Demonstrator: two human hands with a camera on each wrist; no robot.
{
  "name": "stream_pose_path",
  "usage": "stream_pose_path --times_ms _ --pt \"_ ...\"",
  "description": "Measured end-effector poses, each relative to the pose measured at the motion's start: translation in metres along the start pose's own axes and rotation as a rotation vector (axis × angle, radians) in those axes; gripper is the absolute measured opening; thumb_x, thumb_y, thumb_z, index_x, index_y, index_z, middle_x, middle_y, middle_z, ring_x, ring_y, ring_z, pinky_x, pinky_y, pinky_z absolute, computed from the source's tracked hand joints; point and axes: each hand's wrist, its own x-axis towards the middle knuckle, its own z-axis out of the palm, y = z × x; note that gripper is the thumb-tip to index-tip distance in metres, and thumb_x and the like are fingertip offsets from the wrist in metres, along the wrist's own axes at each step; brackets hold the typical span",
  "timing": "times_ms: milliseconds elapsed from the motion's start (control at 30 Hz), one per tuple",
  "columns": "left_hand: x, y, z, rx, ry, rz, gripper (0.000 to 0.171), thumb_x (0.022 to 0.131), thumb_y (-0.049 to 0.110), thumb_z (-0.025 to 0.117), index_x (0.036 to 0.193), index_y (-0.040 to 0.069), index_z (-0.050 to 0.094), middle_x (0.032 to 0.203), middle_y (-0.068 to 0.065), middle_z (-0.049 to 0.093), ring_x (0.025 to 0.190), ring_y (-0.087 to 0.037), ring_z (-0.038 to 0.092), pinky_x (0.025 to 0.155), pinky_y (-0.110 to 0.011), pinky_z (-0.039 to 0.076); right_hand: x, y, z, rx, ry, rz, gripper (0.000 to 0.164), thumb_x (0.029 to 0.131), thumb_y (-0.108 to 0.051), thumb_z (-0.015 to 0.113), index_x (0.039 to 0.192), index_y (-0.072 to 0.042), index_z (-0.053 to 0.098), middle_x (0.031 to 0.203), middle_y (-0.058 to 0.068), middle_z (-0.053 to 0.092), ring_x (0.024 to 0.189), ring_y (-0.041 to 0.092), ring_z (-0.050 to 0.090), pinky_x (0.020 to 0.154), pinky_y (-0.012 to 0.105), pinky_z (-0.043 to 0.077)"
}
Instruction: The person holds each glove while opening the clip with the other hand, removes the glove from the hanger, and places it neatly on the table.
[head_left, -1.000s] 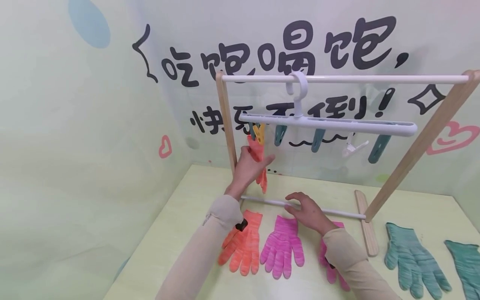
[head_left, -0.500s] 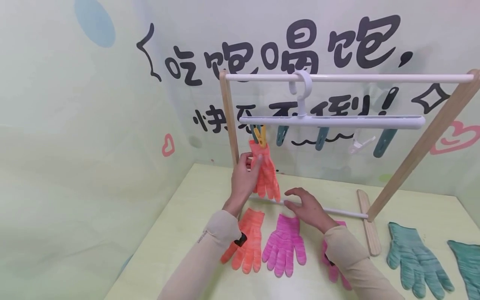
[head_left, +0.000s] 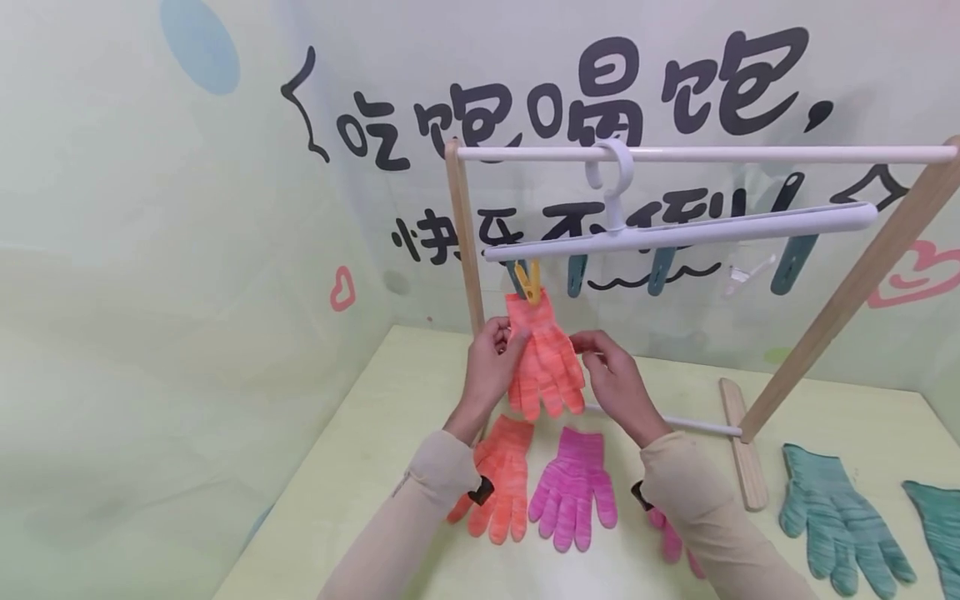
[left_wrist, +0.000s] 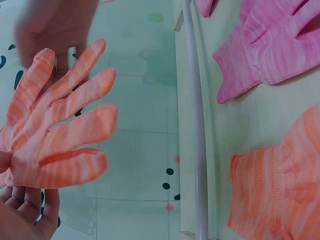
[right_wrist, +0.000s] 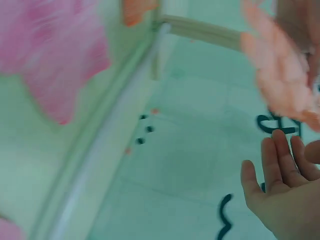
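Observation:
An orange striped knit glove (head_left: 543, 358) hangs fingers down from the hanger (head_left: 675, 235), its cuff held by a yellow clothespin (head_left: 529, 285). My left hand (head_left: 491, 367) pinches the glove's left edge, thumb in front and fingers behind; the left wrist view shows this thumb on the glove (left_wrist: 65, 125). At the glove's other edge is my right hand (head_left: 617, 379), fingertips close beside it. In the right wrist view the fingers of that hand (right_wrist: 287, 182) are spread and loosely bent, with nothing between them.
Several teal clothespins (head_left: 662, 271) and a white one (head_left: 738, 279) hang along the hanger, which hooks over the white rod (head_left: 750, 154) of a wooden-sided rack. On the table lie another orange glove (head_left: 504, 475), pink gloves (head_left: 573, 487) and teal gloves (head_left: 840, 517).
My left hand has turned the hanging orange glove from edge-on to facing me. The hanger has swung, its right end rising. My right hand has come up to the glove's right edge.

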Motion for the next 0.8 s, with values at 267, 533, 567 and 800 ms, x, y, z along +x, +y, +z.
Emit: stream_pose_path --times_ms 267,533,567,800 --pt "-0.006 -0.001 -0.004 0.052 -0.017 -0.010 0.024 0.104 0.030 0.064 0.105 0.006 0.071 0.082 -0.001 0.057 0.075 -0.013 0.051 0.060 -0.020 0.042 0.014 -0.035 0.003 0.069 -0.031 -0.054 0.036 0.107 -0.015 0.051 0.141 -0.004 0.054 0.141 0.015 0.060 0.134 0.033 0.057 0.117 0.054 0.043" --pt "-0.011 -0.003 -0.008 0.088 -0.033 0.017 0.025 0.104 0.033 0.065 0.102 0.009 0.071 0.079 -0.001 0.055 0.074 -0.014 0.050 0.059 -0.020 0.040 0.034 -0.054 0.010 0.015 -0.051 -0.074 0.049 0.103 -0.031 0.066 0.143 -0.005 0.055 0.137 0.016 0.063 0.132 0.034 0.057 0.114 0.057 0.045" --pt "-0.012 -0.003 -0.008 0.091 -0.032 0.018 0.024 0.104 0.032 0.065 0.101 0.010 0.071 0.080 -0.001 0.056 0.074 -0.014 0.050 0.059 -0.020 0.040 0.037 -0.057 0.012 0.023 -0.057 -0.068 0.049 0.103 -0.033 0.066 0.142 -0.006 0.056 0.137 0.016 0.063 0.132 0.034 0.057 0.114 0.056 0.045" --pt "-0.016 -0.006 -0.008 0.097 -0.036 0.032 0.019 0.103 0.026 0.066 0.096 0.010 0.071 0.083 -0.006 0.063 0.074 -0.013 0.056 0.061 -0.020 0.046 0.050 -0.066 0.021 0.084 -0.060 0.002 0.046 0.103 -0.043 0.063 0.131 -0.006 0.060 0.131 0.018 0.064 0.128 0.034 0.061 0.110 0.051 0.051"
